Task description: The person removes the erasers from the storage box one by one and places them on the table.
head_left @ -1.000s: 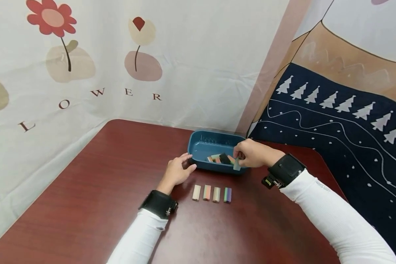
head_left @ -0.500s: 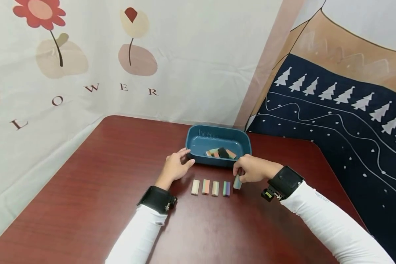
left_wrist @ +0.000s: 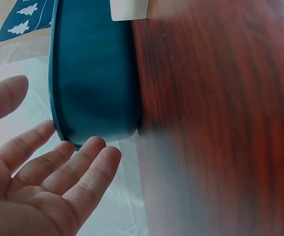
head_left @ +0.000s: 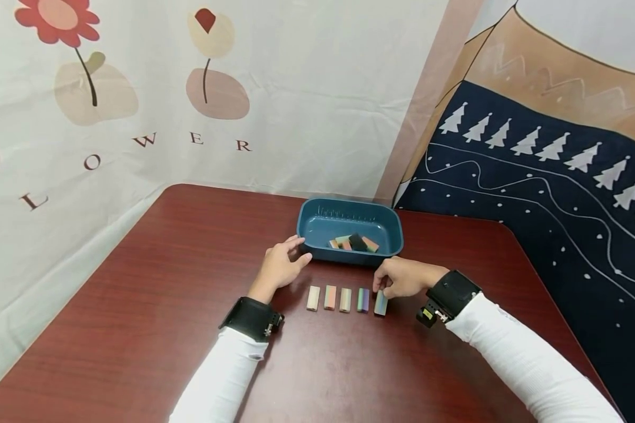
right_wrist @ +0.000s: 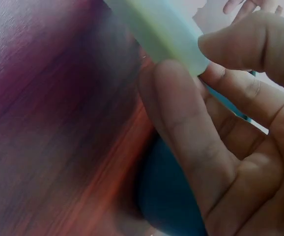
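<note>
My right hand (head_left: pixel 404 276) pinches the near-upright end of a small striped rectangular block (head_left: pixel 381 304) between thumb and fingers, at the right end of a row on the table. Pale green and yellow show on this block (right_wrist: pixel 156 29) in the right wrist view. To its left lie a purple-green block (head_left: pixel 363 300), a yellowish block (head_left: pixel 346 300), an orange-green block (head_left: pixel 330 298) and a cream block (head_left: pixel 313 298). My left hand (head_left: pixel 279 267), fingers extended, touches the near left corner of a blue plastic bin (head_left: pixel 349 254).
Inside the bin lie several more blocks, one of them a black block (head_left: pixel 357 242). The reddish-brown table (head_left: pixel 190 282) reaches back to a white flower-print curtain (head_left: pixel 307 106). A dark blue tree-print cloth (head_left: pixel 508 176) hangs at the right.
My right hand has brought the striped block out from over the bin toward me and down to the row's right end. The left hand stays at the bin's corner.
</note>
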{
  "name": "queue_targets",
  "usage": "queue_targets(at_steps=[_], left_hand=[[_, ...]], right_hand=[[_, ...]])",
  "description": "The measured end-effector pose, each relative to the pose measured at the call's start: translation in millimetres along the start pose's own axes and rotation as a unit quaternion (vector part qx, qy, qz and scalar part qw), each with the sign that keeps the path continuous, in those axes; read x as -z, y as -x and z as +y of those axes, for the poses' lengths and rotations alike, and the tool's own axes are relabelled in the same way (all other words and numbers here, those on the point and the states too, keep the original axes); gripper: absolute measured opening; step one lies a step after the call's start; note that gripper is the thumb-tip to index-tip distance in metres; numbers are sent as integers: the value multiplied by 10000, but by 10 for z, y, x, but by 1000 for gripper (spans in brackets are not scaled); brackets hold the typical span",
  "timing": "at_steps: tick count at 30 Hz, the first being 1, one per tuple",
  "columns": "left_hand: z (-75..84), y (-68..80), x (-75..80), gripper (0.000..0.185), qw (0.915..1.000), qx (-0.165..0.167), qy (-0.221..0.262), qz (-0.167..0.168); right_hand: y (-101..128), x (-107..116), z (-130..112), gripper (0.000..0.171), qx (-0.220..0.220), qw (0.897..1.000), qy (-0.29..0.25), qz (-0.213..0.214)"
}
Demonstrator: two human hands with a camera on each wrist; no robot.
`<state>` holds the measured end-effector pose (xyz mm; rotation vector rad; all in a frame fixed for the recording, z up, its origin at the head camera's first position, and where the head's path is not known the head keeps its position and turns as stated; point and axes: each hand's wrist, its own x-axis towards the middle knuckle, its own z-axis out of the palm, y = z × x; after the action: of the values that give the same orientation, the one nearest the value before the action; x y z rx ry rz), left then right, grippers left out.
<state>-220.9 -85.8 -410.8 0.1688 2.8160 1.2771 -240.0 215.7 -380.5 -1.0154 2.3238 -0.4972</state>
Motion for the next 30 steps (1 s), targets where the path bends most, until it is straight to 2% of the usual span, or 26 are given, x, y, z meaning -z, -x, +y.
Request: queue_targets(at_steps=[12,30], left_hand=[[12,-2,10,53,10000,-33,-45,16],[13,10,12,52,10000,-38,30,2]], right_hand=[[-47,-15,62,22,-113,9996,262,70],[-68,-70,91,19,-162,9997,162,70]])
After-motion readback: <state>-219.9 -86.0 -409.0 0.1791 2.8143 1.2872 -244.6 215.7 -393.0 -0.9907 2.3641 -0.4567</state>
